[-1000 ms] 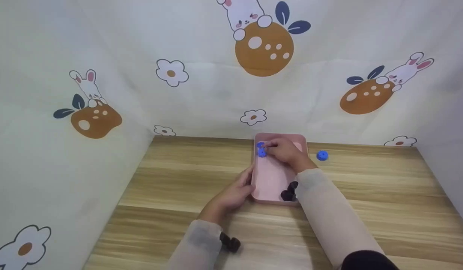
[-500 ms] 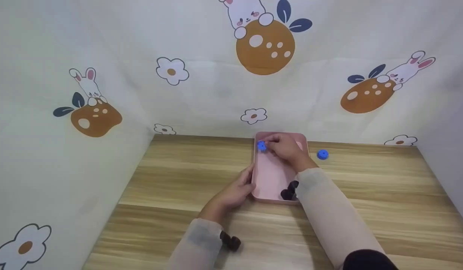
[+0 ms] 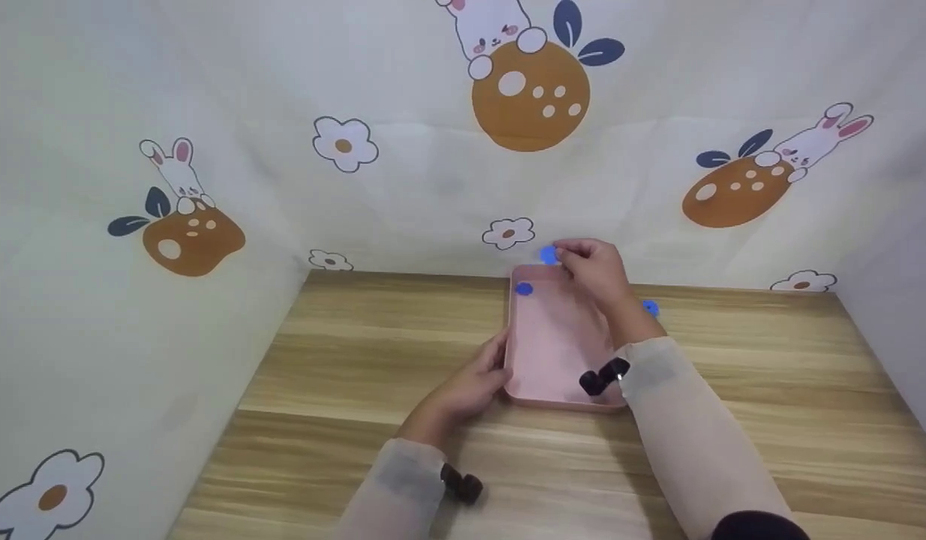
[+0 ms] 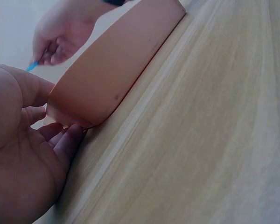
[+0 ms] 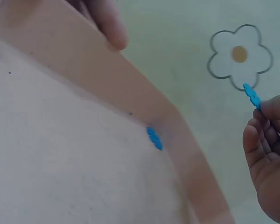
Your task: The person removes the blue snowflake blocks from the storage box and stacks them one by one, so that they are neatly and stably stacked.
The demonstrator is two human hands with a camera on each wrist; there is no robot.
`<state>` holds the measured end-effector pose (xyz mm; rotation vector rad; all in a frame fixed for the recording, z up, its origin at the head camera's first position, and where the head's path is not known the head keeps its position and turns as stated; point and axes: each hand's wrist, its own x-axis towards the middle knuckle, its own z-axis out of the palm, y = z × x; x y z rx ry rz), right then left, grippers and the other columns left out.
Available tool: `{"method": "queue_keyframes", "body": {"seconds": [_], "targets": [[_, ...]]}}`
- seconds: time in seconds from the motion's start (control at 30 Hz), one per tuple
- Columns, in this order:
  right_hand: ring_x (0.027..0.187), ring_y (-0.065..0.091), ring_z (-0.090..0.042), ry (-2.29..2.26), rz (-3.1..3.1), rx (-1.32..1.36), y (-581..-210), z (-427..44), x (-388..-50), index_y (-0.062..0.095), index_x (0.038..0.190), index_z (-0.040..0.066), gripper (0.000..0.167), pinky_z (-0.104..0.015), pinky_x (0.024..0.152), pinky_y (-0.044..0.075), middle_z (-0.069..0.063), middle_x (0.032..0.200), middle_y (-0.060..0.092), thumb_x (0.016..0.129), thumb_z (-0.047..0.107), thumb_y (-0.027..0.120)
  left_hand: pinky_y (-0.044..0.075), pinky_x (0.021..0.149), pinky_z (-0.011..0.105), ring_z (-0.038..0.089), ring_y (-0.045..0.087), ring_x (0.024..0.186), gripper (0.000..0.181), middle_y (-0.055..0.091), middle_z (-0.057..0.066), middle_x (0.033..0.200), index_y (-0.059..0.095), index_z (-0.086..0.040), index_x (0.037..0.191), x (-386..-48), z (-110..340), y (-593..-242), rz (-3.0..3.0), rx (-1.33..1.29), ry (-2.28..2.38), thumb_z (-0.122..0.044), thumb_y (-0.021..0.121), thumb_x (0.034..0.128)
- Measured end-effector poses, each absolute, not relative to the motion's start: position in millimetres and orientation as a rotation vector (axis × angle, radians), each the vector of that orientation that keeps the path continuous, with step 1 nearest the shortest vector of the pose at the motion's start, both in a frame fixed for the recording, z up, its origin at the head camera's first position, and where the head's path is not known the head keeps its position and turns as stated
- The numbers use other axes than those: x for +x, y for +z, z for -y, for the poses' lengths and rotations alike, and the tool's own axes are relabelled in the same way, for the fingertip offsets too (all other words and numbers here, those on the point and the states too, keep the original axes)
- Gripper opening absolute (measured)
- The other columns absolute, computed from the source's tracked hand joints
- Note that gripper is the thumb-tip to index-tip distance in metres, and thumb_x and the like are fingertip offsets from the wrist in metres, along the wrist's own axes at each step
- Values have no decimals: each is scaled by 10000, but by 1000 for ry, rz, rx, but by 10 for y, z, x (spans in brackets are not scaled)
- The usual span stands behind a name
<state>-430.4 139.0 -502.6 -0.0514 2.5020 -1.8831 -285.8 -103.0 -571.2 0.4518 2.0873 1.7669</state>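
My right hand (image 3: 599, 274) pinches a flat blue snowflake disc (image 3: 548, 256) above the far rim of the pink tray (image 3: 553, 360). In the right wrist view, the held disc (image 5: 252, 96) is edge-on between thumb and finger. A second blue disc (image 3: 524, 288) lies in the tray's far left corner. My left hand (image 3: 470, 386) grips the tray's left wall. The left wrist view shows one digit at the rim and other fingertips (image 4: 69, 142) low by the tray's base. A third blue disc (image 3: 650, 307) is on the table right of the tray, partly behind my right wrist.
The wooden table (image 3: 358, 352) meets a fabric backdrop (image 3: 403, 202) printed with rabbits and flowers just behind the tray. Fabric also hangs at the left and right sides. A black wrist camera (image 3: 604, 376) juts over the tray's near right part.
My right hand has risen from the tray's far left corner and moved right and away, carrying one blue disc. The other disc stays in the corner. My left hand keeps its place.
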Motion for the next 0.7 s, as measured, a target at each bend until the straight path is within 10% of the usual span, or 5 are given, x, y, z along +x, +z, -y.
{"method": "queue_keyframes", "body": {"seconds": [0.7], "targets": [[931,680,-130,-1948,-2516,248,-5186,-2530,-3817,713,1360,50,437,-214,866,638,30,1076,719,1058,363,667,105,1389,460,279,101,1694,708,112,132,1819,99,-124,1736,-2838,1035,-5696,-2099,338,1730,-75,407,1100]]}}
